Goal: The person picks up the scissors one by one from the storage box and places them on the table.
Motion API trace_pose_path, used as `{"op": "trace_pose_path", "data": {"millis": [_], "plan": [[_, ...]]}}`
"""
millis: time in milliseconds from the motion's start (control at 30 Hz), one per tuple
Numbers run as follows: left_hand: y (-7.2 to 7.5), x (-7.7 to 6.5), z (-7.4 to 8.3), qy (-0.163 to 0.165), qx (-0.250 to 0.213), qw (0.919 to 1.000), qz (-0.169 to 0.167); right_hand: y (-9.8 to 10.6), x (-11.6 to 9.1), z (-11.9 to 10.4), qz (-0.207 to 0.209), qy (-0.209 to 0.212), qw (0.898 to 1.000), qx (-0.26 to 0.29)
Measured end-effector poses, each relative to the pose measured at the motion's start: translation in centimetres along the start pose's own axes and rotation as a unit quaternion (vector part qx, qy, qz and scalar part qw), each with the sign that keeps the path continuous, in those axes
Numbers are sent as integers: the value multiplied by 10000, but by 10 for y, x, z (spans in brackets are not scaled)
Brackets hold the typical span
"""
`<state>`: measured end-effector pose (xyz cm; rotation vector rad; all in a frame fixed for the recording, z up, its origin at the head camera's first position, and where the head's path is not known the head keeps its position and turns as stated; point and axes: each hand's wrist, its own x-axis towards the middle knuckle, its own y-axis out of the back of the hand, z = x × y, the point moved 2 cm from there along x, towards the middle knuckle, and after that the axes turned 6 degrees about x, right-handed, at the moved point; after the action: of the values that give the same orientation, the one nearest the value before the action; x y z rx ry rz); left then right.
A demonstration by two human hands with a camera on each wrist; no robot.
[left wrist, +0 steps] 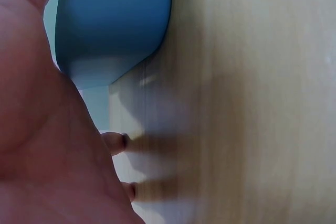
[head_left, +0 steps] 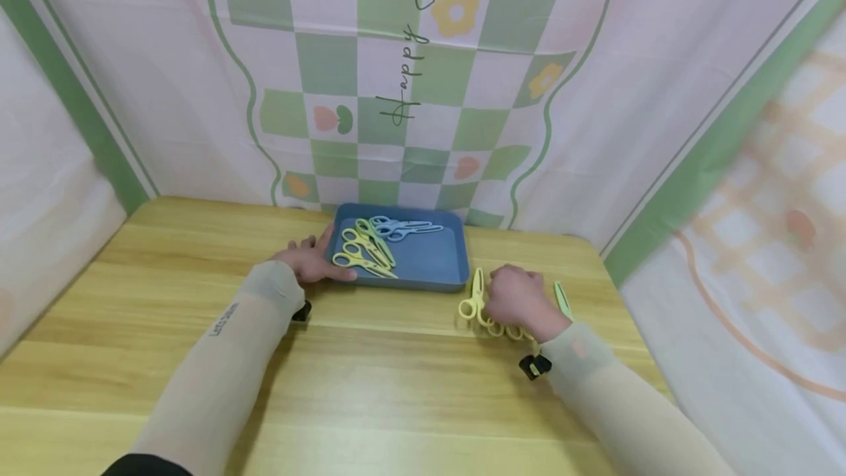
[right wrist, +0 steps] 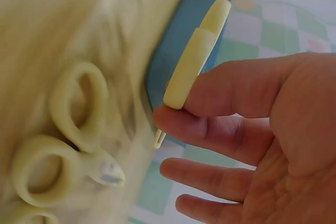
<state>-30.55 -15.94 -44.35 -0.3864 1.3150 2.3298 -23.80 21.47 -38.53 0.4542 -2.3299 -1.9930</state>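
Observation:
My left hand (head_left: pixel 311 259) rests against the left side of a blue tray (head_left: pixel 423 286), its thumb along the front left corner. Two fingertips (left wrist: pixel 114 142) of that hand show beyond the tray in the left wrist view. Inside the tray lie blue scissors (head_left: pixel 399 228), green scissors (head_left: pixel 375 239) and yellow scissors (head_left: pixel 363 261). My right hand (head_left: pixel 518 296), right of the tray, pinches a pair of yellow scissors (right wrist: pixel 189 69) between thumb and index finger; its other fingers are extended. Yellow scissors (head_left: pixel 472 303) lie beside and partly beneath this hand.
Green scissors (head_left: pixel 562 300) lie on the wooden table (head_left: pixel 370 388), partly hidden by the right wrist. A checked curtain (head_left: pixel 410 79) hangs behind the tray at the table's back edge. Other cloths (head_left: pixel 760 241) hang on both sides.

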Motion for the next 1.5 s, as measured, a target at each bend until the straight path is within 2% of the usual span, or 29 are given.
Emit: {"op": "trace_pose_path", "data": {"millis": [300, 400, 633, 800, 1033, 1333, 1500], "plan": [[1, -2, 2, -117, 6, 9999, 24, -15, -10, -7, -22, 80, 9999, -149], [-1, 3, -2, -138, -18, 9999, 82, -18, -13, -10, 27, 157, 9995, -290], [1, -11, 4, -128, 8, 9999, -21, -28, -18, -13, 40, 367, 9983, -441], [0, -3, -1, -79, -10, 10000, 10, -28, -20, -11, 157, 444, 9980, -434], [-1, 4, -3, -30, 45, 10000, 19, -16, -20, -8, 208, 422, 9975, -525], [5, -6, 4, -104, 104, 9999, -63, 4, -8, -2, 375, 159, 9991, 71], [4, -6, 3, -125, 75, 9999, -38, 8, 7, 1, 338, 322, 9950, 884]]}}
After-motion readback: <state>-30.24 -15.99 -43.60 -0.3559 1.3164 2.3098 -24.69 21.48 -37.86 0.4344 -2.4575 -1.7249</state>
